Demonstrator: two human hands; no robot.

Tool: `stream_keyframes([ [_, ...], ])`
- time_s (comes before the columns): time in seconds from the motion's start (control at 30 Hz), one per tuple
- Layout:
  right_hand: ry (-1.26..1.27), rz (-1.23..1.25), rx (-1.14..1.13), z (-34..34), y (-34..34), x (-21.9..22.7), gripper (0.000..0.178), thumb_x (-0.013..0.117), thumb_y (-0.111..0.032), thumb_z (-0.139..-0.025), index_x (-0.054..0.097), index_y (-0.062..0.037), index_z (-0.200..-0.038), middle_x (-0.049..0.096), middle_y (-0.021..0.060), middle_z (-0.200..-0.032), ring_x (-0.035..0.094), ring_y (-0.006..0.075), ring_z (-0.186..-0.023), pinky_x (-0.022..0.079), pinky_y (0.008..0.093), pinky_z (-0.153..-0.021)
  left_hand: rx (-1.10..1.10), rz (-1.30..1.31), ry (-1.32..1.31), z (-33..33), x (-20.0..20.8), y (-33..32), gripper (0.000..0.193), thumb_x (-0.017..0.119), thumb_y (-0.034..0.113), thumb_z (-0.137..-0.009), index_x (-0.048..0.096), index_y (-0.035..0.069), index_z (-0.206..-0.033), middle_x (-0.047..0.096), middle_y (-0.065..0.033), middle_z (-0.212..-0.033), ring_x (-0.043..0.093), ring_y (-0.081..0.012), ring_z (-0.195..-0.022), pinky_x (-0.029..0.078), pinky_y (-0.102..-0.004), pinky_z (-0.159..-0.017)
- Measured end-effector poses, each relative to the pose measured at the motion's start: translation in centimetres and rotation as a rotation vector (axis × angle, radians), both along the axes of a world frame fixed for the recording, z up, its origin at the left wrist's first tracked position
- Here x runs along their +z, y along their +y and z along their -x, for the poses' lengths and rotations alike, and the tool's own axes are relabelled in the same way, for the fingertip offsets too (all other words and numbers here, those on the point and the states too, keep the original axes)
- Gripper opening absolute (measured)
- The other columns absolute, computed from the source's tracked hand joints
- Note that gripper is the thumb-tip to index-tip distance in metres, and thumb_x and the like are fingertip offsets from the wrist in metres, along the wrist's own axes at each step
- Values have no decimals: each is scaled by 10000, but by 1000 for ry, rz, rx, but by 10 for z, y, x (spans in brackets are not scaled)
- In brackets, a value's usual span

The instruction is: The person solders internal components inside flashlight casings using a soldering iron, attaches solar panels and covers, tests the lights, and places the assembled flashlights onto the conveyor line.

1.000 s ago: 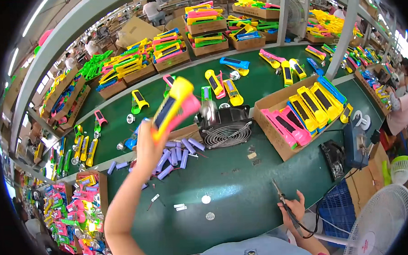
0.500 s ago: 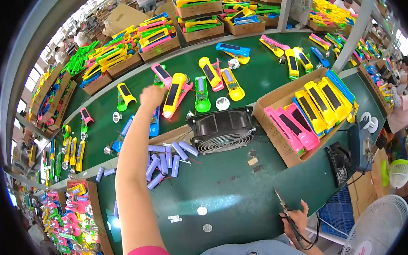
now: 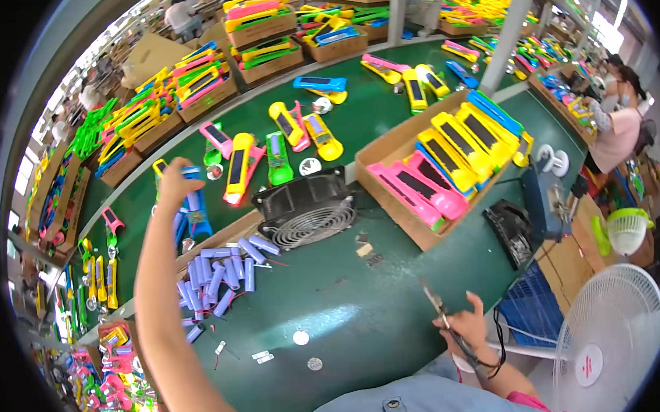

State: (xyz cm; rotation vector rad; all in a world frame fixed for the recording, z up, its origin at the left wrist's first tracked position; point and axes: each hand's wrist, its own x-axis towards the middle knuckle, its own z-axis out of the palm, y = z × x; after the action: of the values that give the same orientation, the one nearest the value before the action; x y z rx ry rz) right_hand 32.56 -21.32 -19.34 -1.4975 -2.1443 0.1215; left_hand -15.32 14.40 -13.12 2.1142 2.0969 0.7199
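Out over the far left of the green bench, my left hand (image 3: 174, 185) has its fingers closed on a blue flashlight casing (image 3: 198, 220), whose end shows beyond my fingertips; part of it is hidden by the hand. My right hand (image 3: 466, 331) holds a soldering iron (image 3: 453, 332) low at the right, tip pointing up and left. Below my left hand lies a heap of purple battery cells (image 3: 215, 277) with thin wires. A yellow flashlight casing (image 3: 238, 169) and a green one (image 3: 277, 158) lie to the right of my left hand.
A black fan (image 3: 306, 211) stands mid-bench. Right of it is a cardboard box (image 3: 420, 240) of pink, yellow and blue casings. A blue soldering station (image 3: 545, 205) and a white fan (image 3: 608, 341) stand at the right. Full cartons (image 3: 214, 93) line the far side. A co-worker (image 3: 618, 131) sits far right.
My left hand has moved left from beside the yellow casing onto the blue casing. The view has turned, shifting the bench leftward. The soldering iron stays in my right hand.
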Motion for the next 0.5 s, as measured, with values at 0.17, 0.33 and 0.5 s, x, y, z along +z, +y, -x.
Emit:
stream_keyframes([
  [0.17, 241, -369, -54, -50, 68, 12, 244, 610, 21, -675, 618, -108, -882, 628, 48, -810, 598, 182, -792, 217, 438, -1025, -38, -242, 169, -10, 111, -128, 401, 732, 181, -592, 533, 49, -914, 573, -118, -810, 563, -284, -739, 452, -355, -676],
  [0.33, -21, -564, -294, -83, 172, 62, 508, 664, 1, -654, 474, -107, -1113, 602, 75, -893, 576, 252, -887, 204, 518, -1011, -26, -440, 327, -40, 117, -259, 191, 680, 173, -656, 555, 56, -739, 572, -128, -890, 515, -293, -941, 265, -459, -972],
  [0.5, -206, -48, -475, -132, 247, 20, 691, 664, -73, -657, 315, -212, -1237, 571, 43, -1043, 536, 280, -1028, 118, 602, -993, -48, -86, -201, -101, 12, -370, 181, 709, 146, -623, 572, 85, -723, 590, -126, -985, 524, -270, -1007, 186, -492, -1030],
])
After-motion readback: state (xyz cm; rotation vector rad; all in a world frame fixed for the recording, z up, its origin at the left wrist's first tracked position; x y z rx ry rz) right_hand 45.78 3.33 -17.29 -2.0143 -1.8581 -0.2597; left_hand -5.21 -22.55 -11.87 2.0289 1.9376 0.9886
